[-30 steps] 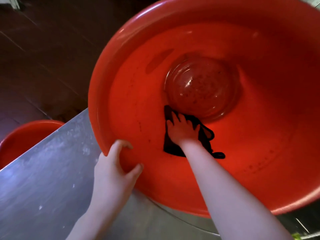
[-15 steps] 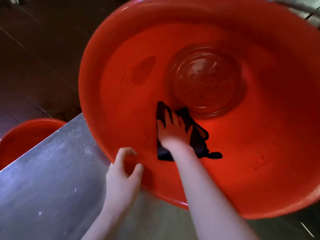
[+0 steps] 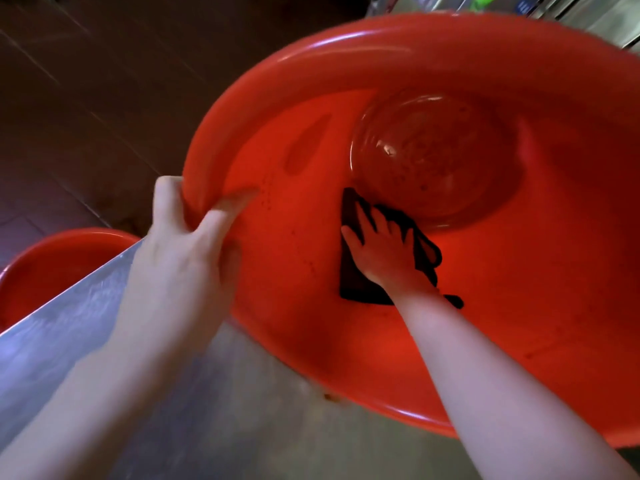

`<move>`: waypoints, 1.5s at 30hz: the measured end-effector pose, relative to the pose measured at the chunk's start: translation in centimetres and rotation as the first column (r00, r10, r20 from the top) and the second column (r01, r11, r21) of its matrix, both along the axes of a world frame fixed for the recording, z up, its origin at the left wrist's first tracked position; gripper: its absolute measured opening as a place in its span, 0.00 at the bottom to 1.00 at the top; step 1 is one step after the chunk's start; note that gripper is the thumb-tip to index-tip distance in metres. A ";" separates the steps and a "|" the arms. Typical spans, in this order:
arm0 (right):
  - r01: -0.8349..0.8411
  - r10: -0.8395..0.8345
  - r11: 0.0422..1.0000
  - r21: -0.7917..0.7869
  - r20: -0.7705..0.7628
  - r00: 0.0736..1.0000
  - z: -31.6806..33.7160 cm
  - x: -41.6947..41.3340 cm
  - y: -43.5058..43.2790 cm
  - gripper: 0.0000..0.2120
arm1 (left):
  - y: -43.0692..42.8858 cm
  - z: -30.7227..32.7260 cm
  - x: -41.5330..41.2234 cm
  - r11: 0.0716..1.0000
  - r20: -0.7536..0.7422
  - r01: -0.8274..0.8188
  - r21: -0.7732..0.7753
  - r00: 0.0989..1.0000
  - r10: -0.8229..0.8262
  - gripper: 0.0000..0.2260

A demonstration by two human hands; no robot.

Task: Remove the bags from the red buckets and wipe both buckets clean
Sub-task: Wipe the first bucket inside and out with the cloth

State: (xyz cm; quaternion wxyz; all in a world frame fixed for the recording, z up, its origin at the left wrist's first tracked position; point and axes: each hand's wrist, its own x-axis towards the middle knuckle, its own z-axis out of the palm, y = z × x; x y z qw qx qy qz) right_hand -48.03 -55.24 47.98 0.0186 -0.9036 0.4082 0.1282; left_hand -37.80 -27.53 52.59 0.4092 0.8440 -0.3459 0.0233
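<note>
Left hand (image 3: 180,244) gripping bucket (image 3: 519,323) rim | right hand (image 3: 384,254) flat, pressing cloth (image 3: 353,282) inside bucket | bucket tilted on desk (image 3: 69,341)

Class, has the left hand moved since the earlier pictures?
Yes, the left hand has shifted up the rim of the bucket, toward the edge of the steel table.
</note>
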 end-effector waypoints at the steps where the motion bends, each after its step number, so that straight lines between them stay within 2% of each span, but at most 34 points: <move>1: -0.022 0.021 1.000 -0.021 -0.040 0.999 0.2 -0.2 -0.5 0.30 | -0.2 -0.2 0.2 0.999 -0.022 0.018 0.032 1.000 -0.018 0.26; 5: -0.023 0.015 0.997 -0.076 -0.097 0.995 0.6 -1.2 -1.3 0.28 | -0.5 -2.2 -0.3 0.999 -0.133 0.048 0.005 0.990 -0.047 0.25; 8: 0.024 -0.023 1.000 0.015 -0.038 0.999 1.0 -1.0 1.6 0.28 | -0.6 -3.8 -2.3 0.999 -0.271 0.018 -0.037 0.962 -0.027 0.24; 10: -0.138 0.138 0.990 0.019 0.031 0.990 0.9 -1.2 6.1 0.26 | -0.7 -4.7 -4.5 0.999 -0.396 0.002 -0.053 0.918 -0.023 0.23; 12: -0.337 0.338 0.941 -0.021 0.116 0.934 0.6 -2.3 11.6 0.25 | -0.4 -5.4 -5.9 0.997 -0.479 -0.043 -0.061 0.878 0.008 0.22; 13: -0.361 0.359 0.932 -0.016 0.149 0.921 0.6 -2.8 13.5 0.26 | -0.3 -5.7 -6.1 0.996 -0.496 -0.060 -0.069 0.868 0.018 0.22; 15: -0.301 0.292 0.953 0.019 0.190 0.937 0.5 -3.1 14.4 0.27 | -0.3 -5.8 -5.8 0.996 -0.498 -0.036 -0.082 0.867 -0.009 0.22; 17: -0.221 0.224 0.974 -0.039 0.152 0.963 0.2 -2.6 12.1 0.26 | -0.4 -5.6 -5.4 0.996 -0.485 0.013 -0.085 0.873 -0.052 0.22; 19: -0.015 0.017 1.000 -0.015 0.125 0.992 -0.2 -1.2 8.2 0.27 | -0.5 -5.4 -5.2 0.995 -0.478 0.038 -0.096 0.875 -0.079 0.23; 21: 0.143 -0.144 0.990 0.019 0.126 0.981 -0.4 0.3 4.2 0.27 | -0.5 -5.4 -5.4 0.992 -0.487 0.045 -0.114 0.868 -0.095 0.22; 24: 0.227 -0.232 0.972 0.052 0.104 0.967 -0.1 2.1 1.2 0.26 | -0.9 -5.6 -5.6 0.990 -0.487 0.023 -0.138 0.869 -0.088 0.21; 27: 0.102 -0.115 0.990 0.095 0.138 0.984 0.1 1.7 4.1 0.26 | -1.3 -5.8 -5.6 0.991 -0.490 -0.001 -0.134 0.869 -0.065 0.20; 30: -0.287 0.268 0.957 0.049 0.240 0.933 0.5 -1.2 11.8 0.25 | -1.3 -5.9 -5.2 0.994 -0.493 0.004 -0.108 0.868 -0.057 0.19; 31: -0.340 0.313 0.939 0.052 0.279 0.908 0.7 -2.0 13.8 0.26 | -1.3 -5.9 -5.1 0.994 -0.499 0.010 -0.113 0.864 -0.065 0.19; 33: -0.299 0.269 0.953 0.054 0.309 0.912 0.9 -2.0 14.7 0.27 | -1.3 -5.8 -4.8 0.992 -0.515 0.023 -0.121 0.853 -0.083 0.18; 36: -0.108 0.112 0.994 -0.030 0.206 0.972 0.5 0.9 10.7 0.26 | -1.2 -5.6 -4.7 0.995 -0.533 0.015 -0.101 0.844 -0.067 0.18; 39: 0.119 -0.135 0.987 0.106 0.162 0.978 0.6 4.3 4.9 0.26 | -0.7 -5.5 -4.7 0.995 -0.572 0.036 -0.098 0.816 -0.085 0.17; 42: 0.133 -0.147 0.985 0.108 0.141 0.979 0.3 5.2 2.5 0.26 | -0.2 -5.0 -4.3 0.991 -0.710 0.108 -0.075 0.692 -0.130 0.21; 43: 0.120 -0.134 0.988 0.097 0.150 0.980 0.0 5.1 2.4 0.26 | 0.0 -4.4 -3.8 0.993 -0.718 0.117 -0.024 0.689 -0.098 0.24; 44: 0.110 -0.122 0.990 0.085 0.163 0.979 -0.2 5.0 2.5 0.26 | 0.2 -3.7 -3.1 0.995 -0.649 0.095 0.036 0.759 -0.049 0.28; 45: 0.100 -0.112 0.992 0.074 0.172 0.979 -0.4 5.0 2.6 0.26 | 0.5 -2.7 -2.3 0.997 -0.506 0.039 0.060 0.863 -0.003 0.31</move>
